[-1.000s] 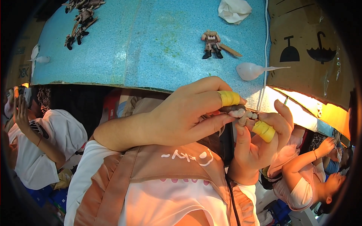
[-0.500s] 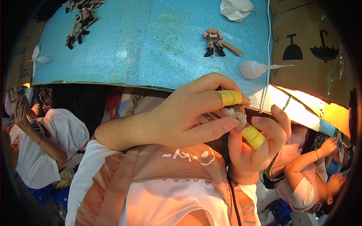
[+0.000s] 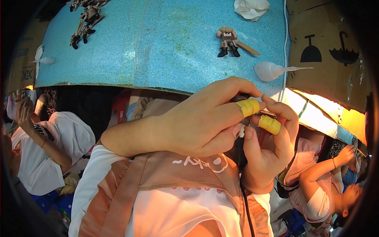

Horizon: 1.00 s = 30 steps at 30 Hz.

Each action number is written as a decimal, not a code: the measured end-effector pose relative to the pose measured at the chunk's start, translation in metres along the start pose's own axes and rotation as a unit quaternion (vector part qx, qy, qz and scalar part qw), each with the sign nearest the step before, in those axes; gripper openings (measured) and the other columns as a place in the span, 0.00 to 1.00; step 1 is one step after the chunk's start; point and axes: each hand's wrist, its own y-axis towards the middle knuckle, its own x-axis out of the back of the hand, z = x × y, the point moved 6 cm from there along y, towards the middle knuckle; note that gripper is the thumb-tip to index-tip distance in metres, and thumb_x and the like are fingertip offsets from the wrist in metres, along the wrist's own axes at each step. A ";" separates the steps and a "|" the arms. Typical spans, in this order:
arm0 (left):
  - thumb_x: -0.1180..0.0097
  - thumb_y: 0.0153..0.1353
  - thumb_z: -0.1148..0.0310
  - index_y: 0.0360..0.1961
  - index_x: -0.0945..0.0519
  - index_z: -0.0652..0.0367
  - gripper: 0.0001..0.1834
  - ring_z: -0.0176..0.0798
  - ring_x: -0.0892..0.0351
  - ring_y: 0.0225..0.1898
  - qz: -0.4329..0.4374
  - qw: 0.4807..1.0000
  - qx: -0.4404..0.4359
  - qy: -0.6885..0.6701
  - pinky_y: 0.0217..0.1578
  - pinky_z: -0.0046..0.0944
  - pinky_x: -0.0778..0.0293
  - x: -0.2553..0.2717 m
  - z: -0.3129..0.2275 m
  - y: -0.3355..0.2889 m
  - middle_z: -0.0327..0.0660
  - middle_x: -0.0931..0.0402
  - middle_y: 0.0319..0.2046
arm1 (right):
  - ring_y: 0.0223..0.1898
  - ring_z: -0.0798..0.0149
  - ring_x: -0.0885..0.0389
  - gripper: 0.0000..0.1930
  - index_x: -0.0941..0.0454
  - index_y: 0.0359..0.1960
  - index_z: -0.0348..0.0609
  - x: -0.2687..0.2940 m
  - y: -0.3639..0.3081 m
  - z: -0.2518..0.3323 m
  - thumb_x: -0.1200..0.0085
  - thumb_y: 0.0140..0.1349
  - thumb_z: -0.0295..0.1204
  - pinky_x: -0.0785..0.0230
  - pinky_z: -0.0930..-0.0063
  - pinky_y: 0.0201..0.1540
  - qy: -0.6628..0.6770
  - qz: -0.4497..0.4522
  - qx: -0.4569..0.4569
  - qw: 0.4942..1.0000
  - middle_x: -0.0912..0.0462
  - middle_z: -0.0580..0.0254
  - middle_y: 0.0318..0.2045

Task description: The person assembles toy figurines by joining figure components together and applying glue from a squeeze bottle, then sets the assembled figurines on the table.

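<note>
My left hand (image 3: 205,118) reaches in from the left, its fingers curled and yellow tape round one of them. Between its fingertips and those of my right hand (image 3: 268,144), also taped in yellow, is a small figurine (image 3: 242,130). Only a cream bit and some dark brown of it show; the fingers cover the rest. Both hands are closed on it, in front of the table's near edge. Beyond them a painted figurine (image 3: 227,42) with black boots lies on the blue table (image 3: 166,51), a flat wooden stick (image 3: 248,47) beside it.
To the right lies a translucent dropper bottle (image 3: 267,71), near a white cord (image 3: 285,39) and a cardboard box (image 3: 321,77). Crumpled white tissue (image 3: 252,8) sits farther back. Several figurines (image 3: 89,19) lie far left, above another small bottle (image 3: 47,60). People sit on both sides.
My right hand has moved up and closer to the left, its fingers closing round the figurine, which is now more hidden. The view has shifted slightly.
</note>
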 end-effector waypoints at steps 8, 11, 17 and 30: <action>0.55 0.53 0.76 0.47 0.29 0.70 0.19 0.47 0.27 0.41 -0.024 0.998 0.004 0.059 0.42 0.40 0.29 -0.001 0.005 0.000 0.52 0.31 0.43 | 0.36 0.61 0.23 0.11 0.26 0.29 0.32 -0.003 0.003 -0.003 0.40 0.41 0.17 0.27 0.72 0.36 -0.041 0.014 -0.017 0.999 0.29 0.49 0.40; 0.57 0.58 0.73 0.47 0.29 0.68 0.16 0.45 0.27 0.39 -0.050 0.995 0.057 -0.062 0.40 0.38 0.30 0.005 0.011 0.000 0.52 0.29 0.41 | 0.36 0.61 0.23 0.13 0.26 0.32 0.32 -0.002 -0.001 -0.014 0.38 0.42 0.19 0.28 0.72 0.37 0.021 0.004 -0.033 0.999 0.29 0.49 0.42; 0.58 0.66 0.68 0.56 0.37 0.67 0.20 0.35 0.27 0.42 0.040 0.917 0.242 -0.313 0.40 0.31 0.31 -0.011 0.016 -0.005 0.46 0.28 0.43 | 0.49 0.52 0.30 0.31 0.28 0.49 0.34 -0.007 -0.004 -0.011 0.32 0.38 0.26 0.31 0.67 0.47 -0.049 -0.029 0.008 0.998 0.34 0.47 0.51; 0.45 0.57 0.77 0.63 0.48 0.64 0.34 0.29 0.28 0.42 0.040 0.903 0.259 -0.340 0.41 0.28 0.32 -0.008 0.011 -0.007 0.44 0.26 0.44 | 0.49 0.48 0.31 0.33 0.29 0.48 0.33 0.001 0.004 -0.009 0.31 0.38 0.35 0.38 0.57 0.53 -0.046 0.073 -0.033 0.996 0.30 0.47 0.47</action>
